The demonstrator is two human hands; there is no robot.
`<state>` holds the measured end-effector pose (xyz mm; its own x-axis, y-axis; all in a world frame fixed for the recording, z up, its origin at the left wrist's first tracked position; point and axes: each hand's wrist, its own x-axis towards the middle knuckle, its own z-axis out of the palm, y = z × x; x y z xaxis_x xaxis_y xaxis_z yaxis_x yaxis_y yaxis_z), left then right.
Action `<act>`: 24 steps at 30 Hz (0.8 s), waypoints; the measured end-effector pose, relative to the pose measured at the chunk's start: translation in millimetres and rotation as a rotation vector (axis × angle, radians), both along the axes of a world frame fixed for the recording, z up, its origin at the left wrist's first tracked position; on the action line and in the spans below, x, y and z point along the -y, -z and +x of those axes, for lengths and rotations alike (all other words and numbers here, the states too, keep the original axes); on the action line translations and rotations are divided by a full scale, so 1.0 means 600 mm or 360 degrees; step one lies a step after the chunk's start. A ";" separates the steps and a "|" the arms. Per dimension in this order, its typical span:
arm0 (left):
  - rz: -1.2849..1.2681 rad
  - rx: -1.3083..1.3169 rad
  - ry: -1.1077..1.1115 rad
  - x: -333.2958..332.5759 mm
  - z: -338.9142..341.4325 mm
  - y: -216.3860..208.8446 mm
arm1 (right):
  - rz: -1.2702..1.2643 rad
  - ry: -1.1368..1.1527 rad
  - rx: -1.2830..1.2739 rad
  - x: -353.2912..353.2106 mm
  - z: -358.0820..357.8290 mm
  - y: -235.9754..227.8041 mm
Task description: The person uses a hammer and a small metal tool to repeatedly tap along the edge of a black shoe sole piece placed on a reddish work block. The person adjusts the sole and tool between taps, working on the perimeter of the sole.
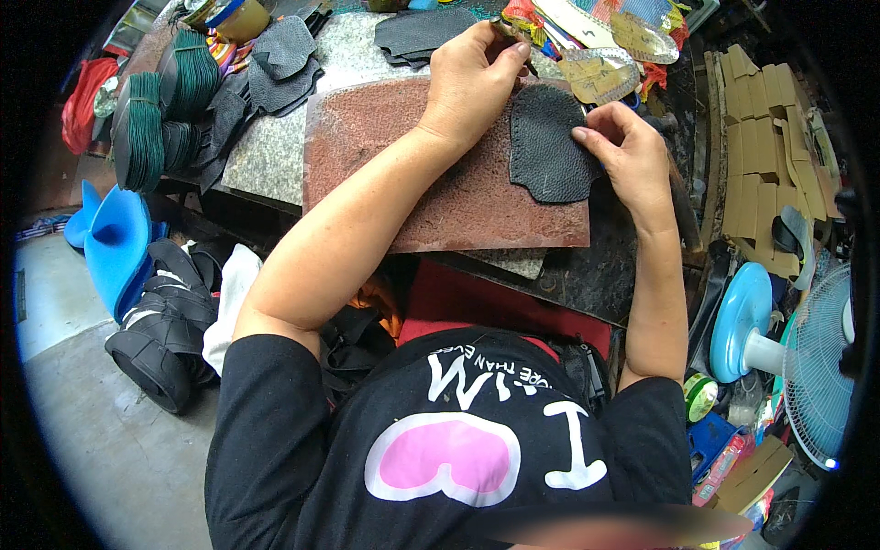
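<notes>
A black pebbled leather piece point(553, 151) with small holes along its left edge lies flat on the worn reddish-brown board point(367, 119). At its right edge my right hand point(632, 156) has thumb and forefinger pinched on the leather. Just beyond the far edge of that piece, my left hand point(472, 78) is closed around a small brownish, tool-like thing point(510, 33). A thin dark part of it shows below the thumb; its exact kind I cannot make out.
More black leather pieces point(423, 33) lie at the back, others point(280, 69) at the back left. Spools of green cord point(139, 128) stand left. Shoe-sole shapes point(600, 73) lie back right. Cardboard point(756, 137) and a fan point(820, 367) are on the right, black shoes point(160, 335) lower left.
</notes>
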<state>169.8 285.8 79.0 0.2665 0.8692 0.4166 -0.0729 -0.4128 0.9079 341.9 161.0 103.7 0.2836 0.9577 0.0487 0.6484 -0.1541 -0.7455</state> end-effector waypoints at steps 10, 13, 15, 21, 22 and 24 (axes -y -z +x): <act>-0.0384 0.0210 0.0124 0.007 -0.009 -0.023 | 0.0332 -0.0053 -0.0331 -0.014 0.010 0.030; -0.0308 0.0271 0.0079 0.004 -0.009 -0.023 | 0.0321 -0.0046 -0.0354 -0.014 0.010 0.034; -0.0254 0.0167 0.0087 0.003 -0.011 -0.021 | 0.0325 -0.0042 -0.0354 -0.015 0.010 0.035; -0.0350 0.0114 0.0157 0.002 -0.011 -0.019 | 0.0307 -0.0047 -0.0354 -0.015 0.012 0.036; -0.0367 0.0109 0.0152 0.003 -0.011 -0.020 | 0.0322 -0.0056 -0.0428 -0.015 0.013 0.037; -0.0410 0.0139 0.0183 0.002 -0.011 -0.021 | 0.0329 -0.0065 -0.0527 -0.017 0.013 0.039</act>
